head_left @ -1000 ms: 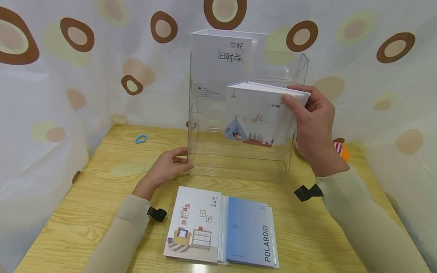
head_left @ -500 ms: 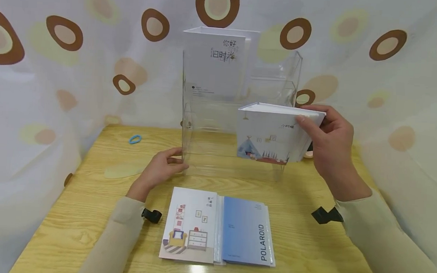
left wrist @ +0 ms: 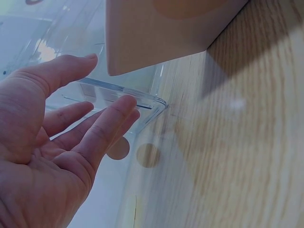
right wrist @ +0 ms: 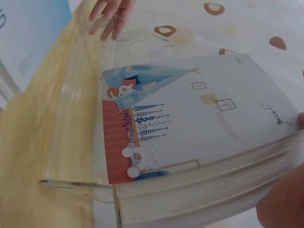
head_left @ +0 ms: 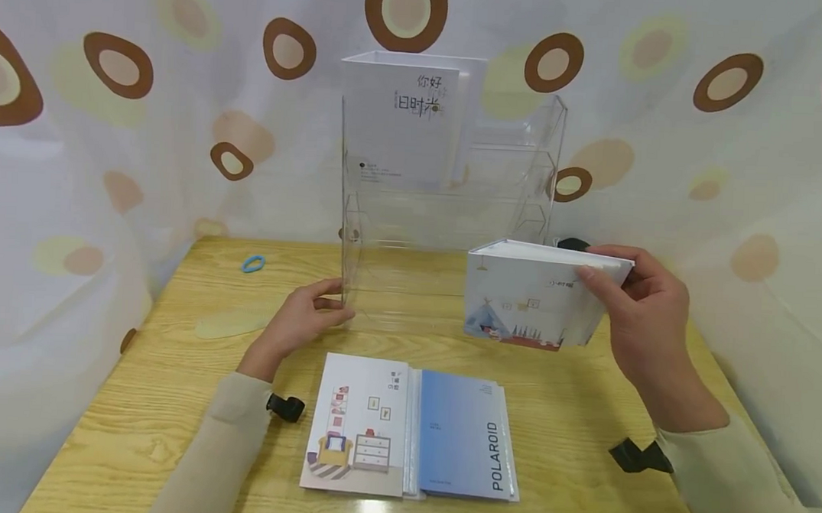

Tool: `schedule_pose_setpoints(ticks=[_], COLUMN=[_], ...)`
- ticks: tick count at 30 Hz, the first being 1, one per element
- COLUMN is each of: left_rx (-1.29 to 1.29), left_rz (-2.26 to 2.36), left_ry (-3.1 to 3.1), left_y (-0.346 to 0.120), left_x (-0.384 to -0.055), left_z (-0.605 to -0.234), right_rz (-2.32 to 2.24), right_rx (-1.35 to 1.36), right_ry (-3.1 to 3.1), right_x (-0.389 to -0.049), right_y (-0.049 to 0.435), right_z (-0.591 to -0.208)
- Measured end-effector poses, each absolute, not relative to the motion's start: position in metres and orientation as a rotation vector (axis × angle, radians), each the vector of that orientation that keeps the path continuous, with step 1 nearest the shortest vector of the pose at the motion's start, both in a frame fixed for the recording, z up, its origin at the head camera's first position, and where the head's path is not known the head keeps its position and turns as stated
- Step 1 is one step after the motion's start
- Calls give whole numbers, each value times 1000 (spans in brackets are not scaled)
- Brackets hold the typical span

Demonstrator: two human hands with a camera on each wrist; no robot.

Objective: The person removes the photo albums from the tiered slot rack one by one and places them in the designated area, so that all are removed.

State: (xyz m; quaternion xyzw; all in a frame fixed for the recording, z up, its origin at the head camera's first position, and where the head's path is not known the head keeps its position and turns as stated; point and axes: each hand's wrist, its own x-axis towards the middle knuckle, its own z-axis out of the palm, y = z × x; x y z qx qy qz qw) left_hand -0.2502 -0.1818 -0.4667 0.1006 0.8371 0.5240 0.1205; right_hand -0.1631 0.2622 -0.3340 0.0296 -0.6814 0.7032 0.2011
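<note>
My right hand (head_left: 649, 320) pinches a thick white photo album (head_left: 519, 307) by its upper right corner, thumb on the front cover. The cover carries a blue tent drawing, plain in the right wrist view on the album (right wrist: 190, 118). It hangs upright before the lower right of a clear display rack (head_left: 440, 219). At the rack's lower left edge is my left hand (head_left: 298, 320). Its fingers look loosely extended around the clear side panel in the left wrist view, where the hand (left wrist: 71, 123) shows no firm grip. A white album (head_left: 399, 126) stands on an upper tier.
A white album with a furniture drawing (head_left: 355, 430) and a blue POLAROID album (head_left: 458, 434) lie side by side in front of the rack. A blue ring (head_left: 253, 263) lies at left on the wooden table (head_left: 164, 399). A dotted curtain (head_left: 183, 109) hangs behind.
My right hand has moved the tent album down, to the right and nearer, away from the rack's middle. My left hand stays at the rack's edge. The head view has shifted slightly.
</note>
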Motion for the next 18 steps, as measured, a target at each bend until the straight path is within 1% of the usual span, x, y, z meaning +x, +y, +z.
schedule_pose_setpoints(ticks=[8, 13, 18], left_rx=[296, 318, 314], left_rz=[1554, 1558, 1546], left_ry=[2435, 2437, 2449], left_y=[-183, -183, -183], left_x=[-250, -250, -249], left_z=[-467, -466, -466], right_rz=[1882, 1939, 1938], right_rx=[44, 33, -37], right_ry=[-2043, -2020, -2040], right_x=[-143, -129, -117], right_y=[282, 294, 303], right_z=[-354, -365, -371])
